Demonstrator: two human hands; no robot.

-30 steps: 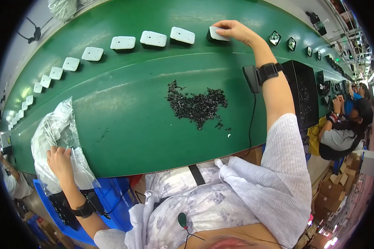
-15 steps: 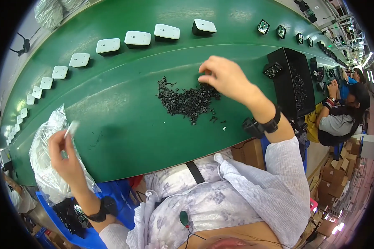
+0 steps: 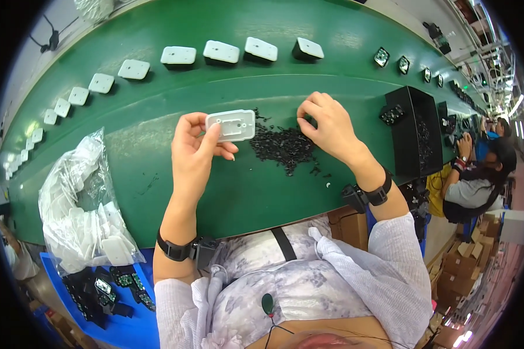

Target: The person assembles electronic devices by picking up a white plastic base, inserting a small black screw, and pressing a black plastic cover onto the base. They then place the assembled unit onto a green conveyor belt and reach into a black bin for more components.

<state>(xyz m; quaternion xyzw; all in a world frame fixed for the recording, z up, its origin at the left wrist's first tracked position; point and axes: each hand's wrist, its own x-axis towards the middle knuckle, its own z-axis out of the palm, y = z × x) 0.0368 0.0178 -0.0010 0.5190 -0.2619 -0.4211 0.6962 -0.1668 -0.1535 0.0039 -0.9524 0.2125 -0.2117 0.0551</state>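
Observation:
My left hand [image 3: 197, 150] grips a white plastic cover [image 3: 236, 135] by its left end, thumb on top. The cover's recessed inner side faces up, above the green table. My right hand [image 3: 330, 125] hovers at the right edge of a heap of small black parts [image 3: 282, 148]. Its thumb and fingertips are curled together; whatever may be between them is hidden. At the table's left edge lies a clear plastic bag [image 3: 78, 203] full of similar white covers.
A curved row of black housings with white covers [image 3: 221, 51] lines the far side. Open housings [image 3: 381, 56] stand at the far right, before a black bin [image 3: 416, 134]. A blue crate [image 3: 93, 314] with circuit boards sits lower left. A co-worker [image 3: 477, 174] sits at right.
My left hand has come from beside the bag to the middle, bringing the white cover. My right hand stays by the heap, its fingers curled in. The view has shifted slightly.

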